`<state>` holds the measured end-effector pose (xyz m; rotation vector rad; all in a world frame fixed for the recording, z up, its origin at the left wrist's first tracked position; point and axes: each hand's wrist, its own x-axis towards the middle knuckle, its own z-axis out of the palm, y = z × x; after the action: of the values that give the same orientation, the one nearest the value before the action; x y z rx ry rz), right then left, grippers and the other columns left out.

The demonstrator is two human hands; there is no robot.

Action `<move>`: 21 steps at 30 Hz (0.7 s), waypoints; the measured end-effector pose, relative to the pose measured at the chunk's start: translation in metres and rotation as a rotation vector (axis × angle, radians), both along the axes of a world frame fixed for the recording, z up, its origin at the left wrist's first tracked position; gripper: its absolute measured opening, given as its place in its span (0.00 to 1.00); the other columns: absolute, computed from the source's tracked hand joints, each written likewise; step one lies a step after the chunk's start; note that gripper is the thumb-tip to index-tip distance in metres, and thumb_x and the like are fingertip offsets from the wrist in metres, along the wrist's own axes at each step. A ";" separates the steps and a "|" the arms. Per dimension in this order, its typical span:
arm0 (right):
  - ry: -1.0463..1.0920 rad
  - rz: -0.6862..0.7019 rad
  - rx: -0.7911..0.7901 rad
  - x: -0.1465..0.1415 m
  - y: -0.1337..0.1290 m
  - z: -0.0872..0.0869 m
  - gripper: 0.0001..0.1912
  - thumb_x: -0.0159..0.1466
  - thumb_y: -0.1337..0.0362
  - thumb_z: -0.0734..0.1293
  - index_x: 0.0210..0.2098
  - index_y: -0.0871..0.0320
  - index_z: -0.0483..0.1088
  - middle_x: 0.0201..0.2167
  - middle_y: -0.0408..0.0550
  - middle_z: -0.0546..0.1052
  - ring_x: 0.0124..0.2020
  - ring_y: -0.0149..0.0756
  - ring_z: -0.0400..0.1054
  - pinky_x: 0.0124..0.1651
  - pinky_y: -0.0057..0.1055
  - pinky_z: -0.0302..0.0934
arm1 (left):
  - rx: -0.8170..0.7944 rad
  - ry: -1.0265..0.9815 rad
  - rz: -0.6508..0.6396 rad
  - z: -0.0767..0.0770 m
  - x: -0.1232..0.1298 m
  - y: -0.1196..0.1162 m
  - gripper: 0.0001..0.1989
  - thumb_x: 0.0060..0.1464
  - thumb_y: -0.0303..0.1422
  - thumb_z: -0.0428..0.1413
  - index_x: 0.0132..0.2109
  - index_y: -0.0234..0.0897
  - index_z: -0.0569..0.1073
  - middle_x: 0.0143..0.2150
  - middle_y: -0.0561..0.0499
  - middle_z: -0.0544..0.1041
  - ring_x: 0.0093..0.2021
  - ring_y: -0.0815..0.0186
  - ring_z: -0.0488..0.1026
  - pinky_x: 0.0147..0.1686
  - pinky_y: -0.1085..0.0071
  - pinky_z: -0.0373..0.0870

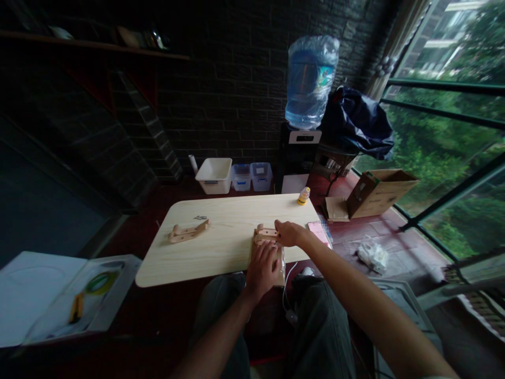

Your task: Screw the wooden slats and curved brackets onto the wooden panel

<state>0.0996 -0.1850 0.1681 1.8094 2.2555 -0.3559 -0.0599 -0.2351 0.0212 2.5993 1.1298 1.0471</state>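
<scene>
My left hand (262, 268) lies over a brown cardboard-like piece (281, 273) at the table's front edge, its fingertips against a small wooden part (265, 233) with dark holes. From the right, my right hand (288, 233) is closed at the right end of that wooden part; what its fingers grip is too small to name. A second wooden assembly (187, 234), with a rounded end and an angled end, rests on the left half of the pale wooden table (224, 252). Several small dark screws or pins (200, 217) lie just behind it.
A yellow-based clear bottle (303, 196) stands at the back right corner, and a phone (319, 233) lies at the right edge. Behind the table are a white bin (214, 176) and blue-tinted boxes (261, 176). An open case (110, 300) sits at left.
</scene>
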 end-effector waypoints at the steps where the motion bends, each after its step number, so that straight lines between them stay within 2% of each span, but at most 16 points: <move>1: -0.003 0.022 0.006 0.001 -0.001 0.001 0.21 0.68 0.63 0.64 0.59 0.64 0.64 0.49 0.65 0.80 0.50 0.50 0.77 0.45 0.36 0.69 | -0.001 0.002 -0.001 0.000 0.000 0.000 0.22 0.62 0.29 0.53 0.63 0.40 0.67 0.66 0.42 0.70 0.70 0.51 0.61 0.68 0.43 0.63; 4: -0.032 0.078 0.052 0.002 -0.003 0.002 0.17 0.69 0.65 0.63 0.56 0.60 0.67 0.48 0.62 0.80 0.50 0.49 0.77 0.46 0.36 0.68 | 0.004 0.008 0.003 0.001 -0.001 0.000 0.21 0.62 0.30 0.54 0.61 0.39 0.68 0.66 0.42 0.70 0.69 0.52 0.62 0.68 0.45 0.64; 8: -0.036 0.092 0.061 0.002 0.000 -0.005 0.16 0.69 0.65 0.63 0.55 0.62 0.68 0.49 0.61 0.80 0.50 0.47 0.77 0.47 0.35 0.68 | 0.002 0.000 0.003 0.001 -0.002 0.000 0.21 0.62 0.29 0.54 0.62 0.39 0.68 0.65 0.42 0.70 0.70 0.51 0.62 0.68 0.43 0.63; 14: -0.034 0.000 0.028 0.003 0.008 -0.011 0.17 0.70 0.59 0.63 0.54 0.62 0.71 0.49 0.64 0.80 0.51 0.48 0.77 0.48 0.35 0.68 | -0.003 0.017 0.008 0.002 -0.002 0.001 0.22 0.62 0.29 0.54 0.62 0.38 0.68 0.66 0.42 0.69 0.71 0.52 0.60 0.70 0.45 0.61; 18: -0.018 -0.041 -0.003 0.002 0.009 -0.006 0.18 0.69 0.59 0.63 0.54 0.63 0.71 0.50 0.65 0.79 0.51 0.49 0.77 0.47 0.35 0.68 | 0.011 0.009 0.003 0.001 -0.002 0.000 0.22 0.62 0.29 0.54 0.62 0.39 0.68 0.66 0.42 0.70 0.70 0.52 0.61 0.70 0.45 0.61; 21: 0.004 -0.003 -0.023 0.001 0.004 0.001 0.21 0.67 0.59 0.65 0.57 0.62 0.68 0.49 0.63 0.80 0.49 0.50 0.77 0.43 0.34 0.68 | 0.020 0.005 0.007 0.002 -0.002 0.000 0.22 0.62 0.29 0.54 0.62 0.38 0.68 0.65 0.42 0.70 0.69 0.52 0.62 0.69 0.46 0.62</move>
<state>0.1009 -0.1814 0.1691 1.8020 2.2419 -0.3847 -0.0616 -0.2356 0.0230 2.6171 1.1362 1.0592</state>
